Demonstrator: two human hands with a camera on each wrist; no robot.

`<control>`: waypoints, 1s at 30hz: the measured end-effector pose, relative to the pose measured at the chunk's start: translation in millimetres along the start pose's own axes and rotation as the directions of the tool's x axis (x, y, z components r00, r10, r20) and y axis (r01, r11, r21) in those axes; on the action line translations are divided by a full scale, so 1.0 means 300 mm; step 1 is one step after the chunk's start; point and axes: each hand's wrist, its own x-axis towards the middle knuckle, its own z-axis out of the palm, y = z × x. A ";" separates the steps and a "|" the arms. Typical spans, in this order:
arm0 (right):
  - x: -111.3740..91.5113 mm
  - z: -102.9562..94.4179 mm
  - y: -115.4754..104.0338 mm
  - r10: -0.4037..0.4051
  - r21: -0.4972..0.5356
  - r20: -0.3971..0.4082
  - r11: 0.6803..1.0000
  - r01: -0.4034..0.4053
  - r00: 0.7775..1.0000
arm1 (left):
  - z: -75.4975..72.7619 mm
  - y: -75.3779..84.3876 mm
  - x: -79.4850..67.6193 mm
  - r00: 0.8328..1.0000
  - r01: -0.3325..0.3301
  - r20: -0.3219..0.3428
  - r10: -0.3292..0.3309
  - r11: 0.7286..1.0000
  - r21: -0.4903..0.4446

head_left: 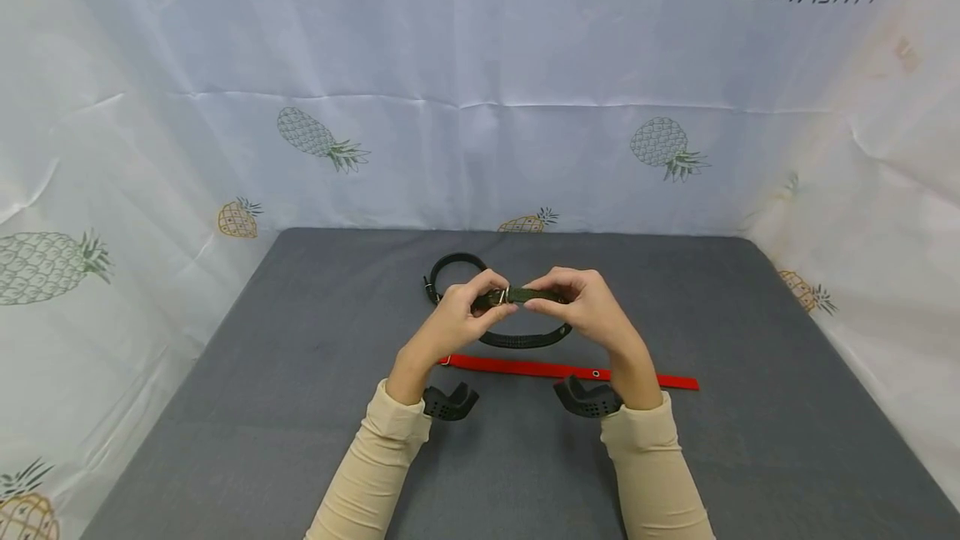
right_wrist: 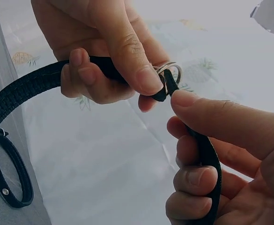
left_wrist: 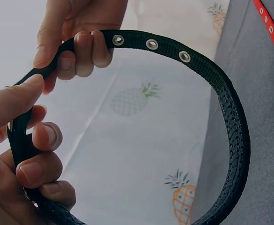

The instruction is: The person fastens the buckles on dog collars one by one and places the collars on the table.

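Note:
A dark collar (left_wrist: 240, 136) with metal eyelets (left_wrist: 151, 44) hangs in a loop from both hands. My left hand (head_left: 461, 311) grips its buckle end, thumb on top and fingers curled round the band. Beside the left thumb a metal ring (right_wrist: 178, 69) stands up. My right hand (head_left: 592, 307) pinches the strap's other end between thumb and fingers, and this end passes at the ring and buckle. In the right wrist view the two thumbs nearly meet there. The buckle itself is largely hidden by the left fingers.
Behind the hands a second dark collar (head_left: 457, 256), fastened in a ring, lies on the grey table (head_left: 300, 373). A red collar (head_left: 517, 367) with eyelets is stretched flat nearer me, partly behind the right wrist. Curtains with pineapple prints (head_left: 465, 165) surround the table.

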 end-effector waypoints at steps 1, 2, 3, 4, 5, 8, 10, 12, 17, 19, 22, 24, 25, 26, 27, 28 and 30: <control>0.001 0.001 -0.002 0.005 -0.003 0.003 1.000 -0.005 1.000 | 0.000 0.001 0.000 1.000 0.006 0.005 -0.006 1.000 0.003; 0.001 0.002 -0.002 0.013 -0.007 0.005 1.000 -0.013 1.000 | 0.001 0.002 0.000 1.000 0.012 0.011 -0.012 1.000 0.005; 0.002 0.003 -0.002 0.017 -0.012 0.006 1.000 -0.017 1.000 | 0.001 0.003 0.000 1.000 0.018 0.017 -0.018 1.000 0.007; 0.002 0.005 -0.003 0.024 -0.015 0.008 1.000 -0.023 1.000 | 0.003 0.004 0.001 0.999 0.022 0.025 -0.022 1.000 0.002; 0.003 0.006 -0.005 0.030 -0.016 0.010 0.999 -0.029 1.000 | 0.003 0.005 0.001 0.999 0.025 0.032 -0.025 1.000 0.000; 0.005 0.012 -0.007 0.044 -0.018 0.017 0.999 -0.044 0.999 | 0.006 0.005 0.003 0.998 0.032 0.050 -0.032 0.999 -0.001; 0.007 0.018 -0.009 0.053 -0.022 0.019 0.998 -0.052 0.998 | 0.008 0.005 0.004 0.998 0.035 0.053 -0.035 0.999 0.001; 0.009 0.024 -0.011 0.053 -0.025 0.020 0.998 -0.052 0.998 | 0.009 0.004 0.003 0.998 0.045 0.050 -0.046 0.999 0.008; 0.015 0.044 -0.016 0.041 -0.017 0.017 0.999 -0.040 0.999 | 0.011 0.002 0.000 0.998 0.053 0.045 -0.054 0.999 0.012; 0.018 0.054 -0.018 0.042 -0.021 0.016 0.999 -0.042 0.999 | 0.013 0.000 -0.001 0.997 0.051 0.051 -0.052 0.999 0.012; 0.018 0.063 -0.020 0.050 -0.015 0.010 0.999 -0.050 0.999 | 0.018 -0.001 -0.002 0.996 0.055 0.067 -0.055 0.998 -0.004; 0.018 0.066 -0.021 0.060 -0.011 0.000 0.998 -0.060 0.998 | 0.020 -0.001 -0.001 0.995 0.063 0.074 -0.062 0.998 -0.019; 0.018 0.066 -0.020 0.062 -0.004 -0.005 0.998 -0.062 0.998 | 0.020 -0.001 -0.001 0.995 0.067 0.077 -0.064 0.997 -0.027; 0.018 0.065 -0.020 0.062 0.003 -0.010 0.998 -0.062 0.998 | 0.020 0.000 0.000 0.994 0.070 0.083 -0.067 0.997 -0.039; 0.019 0.064 -0.019 0.065 0.008 -0.014 0.998 -0.065 0.998 | 0.018 0.001 0.000 0.994 0.073 0.088 -0.068 0.996 -0.053; 0.019 0.061 -0.018 0.064 0.012 -0.018 0.998 -0.064 0.998 | 0.017 0.002 0.001 0.993 0.073 0.093 -0.067 0.995 -0.061; 0.020 0.056 -0.016 0.069 0.023 -0.031 0.997 -0.069 0.997 | 0.013 0.001 0.003 0.993 0.072 0.099 -0.064 0.995 -0.071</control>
